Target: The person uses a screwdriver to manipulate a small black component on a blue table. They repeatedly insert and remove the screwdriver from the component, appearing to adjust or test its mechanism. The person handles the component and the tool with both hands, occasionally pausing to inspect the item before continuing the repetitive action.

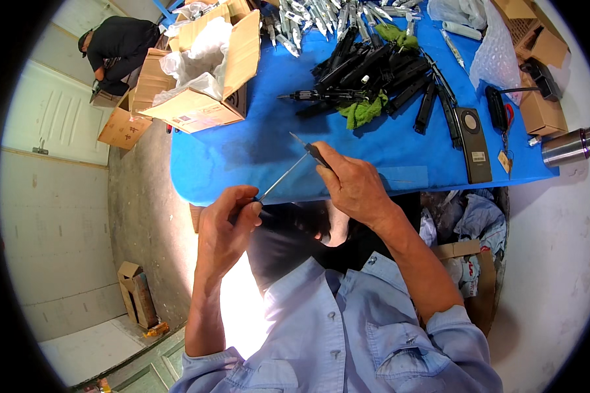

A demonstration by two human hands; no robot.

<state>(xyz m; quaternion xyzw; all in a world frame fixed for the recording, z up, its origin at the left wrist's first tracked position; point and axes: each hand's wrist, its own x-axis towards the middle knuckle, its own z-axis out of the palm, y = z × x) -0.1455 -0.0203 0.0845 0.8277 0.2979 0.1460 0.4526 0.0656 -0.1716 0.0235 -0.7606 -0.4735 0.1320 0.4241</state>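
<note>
My left hand (228, 219) is closed round the lower end of a thin metal rod (283, 177), dark where it meets the fingers. The rod slants up to the right. In my right hand (355, 187) is a black tool with a narrow, pointed metal tip (298, 139), pinched between thumb and fingers. The rod's upper end meets this tool or passes just by it; I cannot tell which. Both hands are above the near edge of the blue table (275, 141), over my lap. Beyond them lies a pile of long black parts (367, 65).
Green cloths (364, 111) lie among the parts, with many silvery pieces (321, 16) behind. An open cardboard box (203, 108) stands at left. A dark flat device (473, 147), red-handled scissors (509, 118) and a steel flask (568, 147) are right. Another person (121, 49) sits far left.
</note>
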